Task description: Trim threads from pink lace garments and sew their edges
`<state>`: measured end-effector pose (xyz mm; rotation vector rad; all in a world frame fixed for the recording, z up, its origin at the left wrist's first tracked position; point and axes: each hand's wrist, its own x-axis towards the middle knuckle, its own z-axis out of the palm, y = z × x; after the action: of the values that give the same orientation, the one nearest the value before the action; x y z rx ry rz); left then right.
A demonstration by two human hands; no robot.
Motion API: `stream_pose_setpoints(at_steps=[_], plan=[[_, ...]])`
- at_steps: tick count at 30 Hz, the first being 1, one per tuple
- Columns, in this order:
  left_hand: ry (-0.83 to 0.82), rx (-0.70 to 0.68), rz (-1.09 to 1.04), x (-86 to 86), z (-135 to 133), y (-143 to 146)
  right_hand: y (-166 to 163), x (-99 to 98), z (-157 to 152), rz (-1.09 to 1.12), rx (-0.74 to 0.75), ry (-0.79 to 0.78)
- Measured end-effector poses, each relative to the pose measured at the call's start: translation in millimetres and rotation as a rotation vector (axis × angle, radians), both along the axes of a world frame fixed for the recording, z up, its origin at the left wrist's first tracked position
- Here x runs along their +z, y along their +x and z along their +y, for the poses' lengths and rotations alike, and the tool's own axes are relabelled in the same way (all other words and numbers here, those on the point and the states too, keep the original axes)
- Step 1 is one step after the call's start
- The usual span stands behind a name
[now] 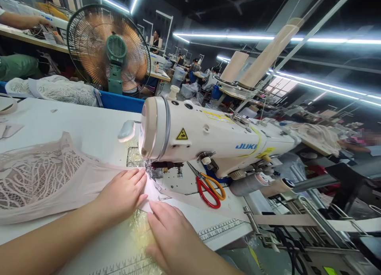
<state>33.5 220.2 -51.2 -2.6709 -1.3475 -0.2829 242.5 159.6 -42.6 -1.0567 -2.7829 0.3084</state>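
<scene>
The head view looked across a sewing workshop with long ceiling lights, where other people sat at benches far behind. A white table [74, 124] filled the foreground, and a large fan [108, 49] stood at its far edge. A white sewing machine [208, 138] lay across the middle of the table, with two pale thread cones [235, 66] on a stand behind it.

A pale pink lace cloth [44, 179] stretched from the left edge to the needle area under the machine's head. The left hand [123, 193] lay flat on the cloth's plain edge, fingers loosely spread and pointing at the needle, gripping nothing. The right hand [172, 235] lay flat too, just beside the left and nearer the person, its fingertips on the cloth's corner. Red and orange scissors [210, 187] rested on the machine bed to the right of both hands, apart from them.
</scene>
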Motion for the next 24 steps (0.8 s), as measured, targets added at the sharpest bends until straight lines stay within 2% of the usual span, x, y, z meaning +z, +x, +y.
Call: stream_pose_setpoints(at_steps=[3,7,12,15,24], plan=[[0.075,-0.059,0.000,-0.2,3,-1,-4,-0.6,3,0.045,-0.033,0.019],[0.148,-0.200,-0.005,1.9,-15,2,-9,-1.1,6,0.094,-0.036,0.018],[0.018,-0.176,0.039,2.8,-33,-4,-14,0.5,6,0.118,-0.042,0.000],[-0.019,-0.174,0.077,5.0,-27,-11,-14,-1.3,7,0.101,-0.040,0.006],[0.036,-0.242,0.017,8.0,-11,-30,-13,-12.0,6,0.150,-0.047,0.075]])
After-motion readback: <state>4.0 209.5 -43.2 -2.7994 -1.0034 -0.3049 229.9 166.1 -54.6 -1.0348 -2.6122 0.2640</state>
